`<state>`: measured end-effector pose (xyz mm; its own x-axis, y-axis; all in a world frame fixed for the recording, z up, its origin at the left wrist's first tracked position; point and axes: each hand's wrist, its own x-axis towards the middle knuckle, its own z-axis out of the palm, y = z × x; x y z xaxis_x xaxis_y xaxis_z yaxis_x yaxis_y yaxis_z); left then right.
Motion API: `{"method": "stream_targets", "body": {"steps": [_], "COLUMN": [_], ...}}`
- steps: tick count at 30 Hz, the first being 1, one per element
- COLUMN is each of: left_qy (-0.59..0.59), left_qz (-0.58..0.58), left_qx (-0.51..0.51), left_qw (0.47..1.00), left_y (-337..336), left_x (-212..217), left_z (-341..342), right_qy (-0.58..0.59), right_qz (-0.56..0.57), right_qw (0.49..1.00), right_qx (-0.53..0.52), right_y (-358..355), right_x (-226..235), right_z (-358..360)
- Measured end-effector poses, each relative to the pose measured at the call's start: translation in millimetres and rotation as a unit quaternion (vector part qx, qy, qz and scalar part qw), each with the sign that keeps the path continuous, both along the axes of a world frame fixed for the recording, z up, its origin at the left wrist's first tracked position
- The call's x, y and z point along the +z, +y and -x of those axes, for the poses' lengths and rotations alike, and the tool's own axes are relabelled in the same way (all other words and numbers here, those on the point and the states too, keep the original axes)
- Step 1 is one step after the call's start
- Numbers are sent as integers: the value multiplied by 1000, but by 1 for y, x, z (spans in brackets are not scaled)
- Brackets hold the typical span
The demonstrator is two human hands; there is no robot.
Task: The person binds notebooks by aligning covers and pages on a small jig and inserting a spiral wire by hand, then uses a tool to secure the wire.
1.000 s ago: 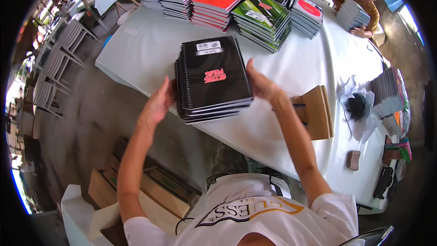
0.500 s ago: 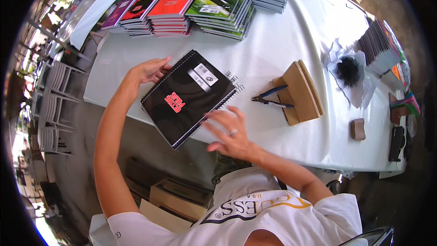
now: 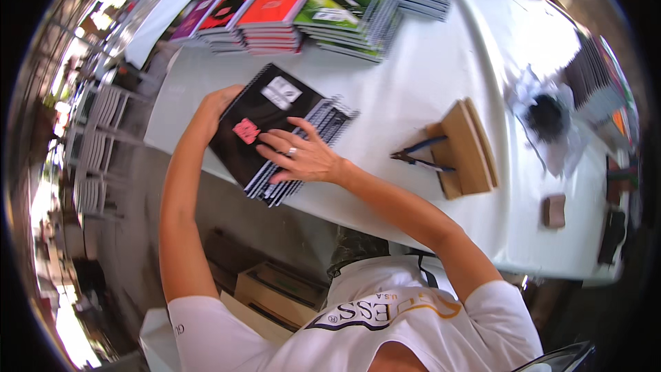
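Pliers [image 3: 401, 156] lie on the table [image 3: 375, 100], right of the nearest notebooks [image 3: 237, 155].

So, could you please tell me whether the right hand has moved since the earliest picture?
Yes, the right hand has moved left, away from the brown cardboard, over the black notebooks.

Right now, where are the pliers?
In the head view, the pliers lie right of centre on the white table, beside the brown cardboard and to the right of the person's right hand.
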<state>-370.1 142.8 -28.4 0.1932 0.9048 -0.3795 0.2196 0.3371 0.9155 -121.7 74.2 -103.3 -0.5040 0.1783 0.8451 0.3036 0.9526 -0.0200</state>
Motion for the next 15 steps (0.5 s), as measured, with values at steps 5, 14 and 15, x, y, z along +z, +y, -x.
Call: {"method": "stream_targets", "body": {"steps": [5, 14, 15], "left_qy": [6, 57, 78], "left_qz": [28, 347, 292], "left_qx": [9, -219, -229], "left_qw": [1000, 910, 925], "left_y": [15, 57, 51], "left_x": [-10, -32, -24], "left_z": [-22, -60, -74], "right_qy": [-50, -55, -69], "right_qz": [26, -33, -33], "right_qw": [998, 990, 988], "right_qx": [-39, -126, -134], "right_y": [-21, -80, -75], "right_x": [-6, -9, -8], "right_z": [-32, -42, -48]}}
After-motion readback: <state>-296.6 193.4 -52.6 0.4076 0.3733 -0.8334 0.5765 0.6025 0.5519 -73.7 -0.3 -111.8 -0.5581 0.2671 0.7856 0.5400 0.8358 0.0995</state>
